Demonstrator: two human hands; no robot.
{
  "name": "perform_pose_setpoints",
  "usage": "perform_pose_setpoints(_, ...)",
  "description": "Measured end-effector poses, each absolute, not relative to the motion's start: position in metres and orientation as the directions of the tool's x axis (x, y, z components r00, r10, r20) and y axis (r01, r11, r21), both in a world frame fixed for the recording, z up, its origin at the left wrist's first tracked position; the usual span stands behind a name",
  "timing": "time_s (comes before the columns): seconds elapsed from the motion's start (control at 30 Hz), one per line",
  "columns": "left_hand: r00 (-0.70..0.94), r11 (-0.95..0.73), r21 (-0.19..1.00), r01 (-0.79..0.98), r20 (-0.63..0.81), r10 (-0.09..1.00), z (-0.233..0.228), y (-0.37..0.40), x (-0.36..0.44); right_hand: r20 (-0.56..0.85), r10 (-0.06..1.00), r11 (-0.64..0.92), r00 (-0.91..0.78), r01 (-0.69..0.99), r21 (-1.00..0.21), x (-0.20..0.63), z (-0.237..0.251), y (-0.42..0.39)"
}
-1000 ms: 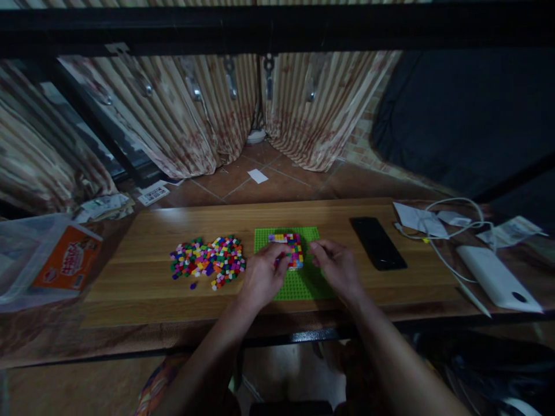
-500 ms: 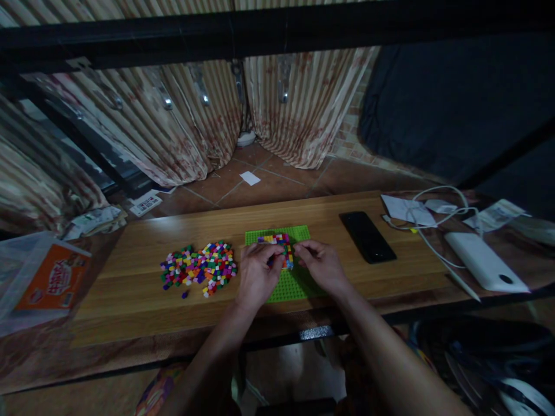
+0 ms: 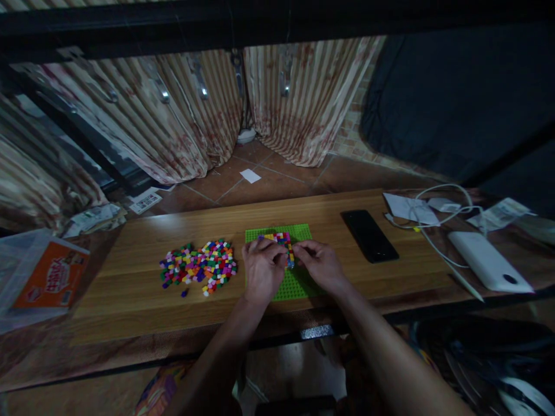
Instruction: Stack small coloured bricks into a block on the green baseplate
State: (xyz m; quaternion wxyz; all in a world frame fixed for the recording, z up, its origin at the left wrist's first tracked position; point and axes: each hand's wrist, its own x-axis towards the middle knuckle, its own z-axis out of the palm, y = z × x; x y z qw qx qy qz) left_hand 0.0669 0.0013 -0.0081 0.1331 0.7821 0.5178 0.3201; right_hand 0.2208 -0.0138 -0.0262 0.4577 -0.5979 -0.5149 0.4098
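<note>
Both hands meet over a patch of coloured bricks [image 3: 282, 238] pressed onto a green baseplate [image 3: 299, 231] on a wooden tabletop [image 3: 143, 300].

The brick patch sits on the far half of the baseplate, near the middle of the tabletop's width; the left hand [image 3: 262, 270] and right hand [image 3: 319, 266] lie knuckles-up on the plate, fingertips curled in and touching the patch's near edge, almost touching each other; whether either pinches a single brick cannot be told, the fingers hide it; a loose heap of small bricks [image 3: 198, 266] lies just left of the plate; a black phone [image 3: 369, 234] lies to the right, well apart; beyond it a white power bank [image 3: 489, 261] with a white cable [image 3: 437, 245]; an orange-labelled bag [image 3: 50, 278] rests at the far left.
</note>
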Motion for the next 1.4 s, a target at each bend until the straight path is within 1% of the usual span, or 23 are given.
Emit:
perform_pose_setpoints(0.17, 0.228, -0.399, 0.535, 0.745, 0.357, 0.906, -0.007, 0.001, 0.069, -0.049, 0.984, -0.087, 0.171, 0.222, -0.971, 0.217, -0.025, -0.013)
perform_pose_setpoints(0.6, 0.271, -0.428, 0.462, 0.777, 0.368, 0.889, -0.006, -0.003, 0.070, -0.071, 0.958, -0.139, 0.278, 0.232, -0.963, 0.209, -0.028, -0.003)
perform_pose_setpoints(0.8, 0.251, -0.404, 0.452, 0.795, 0.362, 0.898, -0.007, -0.004, 0.072, -0.065, 0.963, -0.133, 0.262, 0.249, -0.959, 0.211, -0.030, -0.003)
perform_pose_setpoints(1.1, 0.281, -0.421, 0.422, 0.803, 0.356, 0.891, -0.007, -0.005, 0.070, -0.077, 0.962, -0.145, 0.261, 0.250, -0.957, 0.208, -0.026, -0.004)
perform_pose_setpoints(1.4, 0.299, -0.444, 0.423, 0.790, 0.366, 0.881, -0.007, -0.005, 0.068, -0.031, 0.979, -0.108, 0.199, 0.386, -0.916, 0.212, -0.028, -0.006)
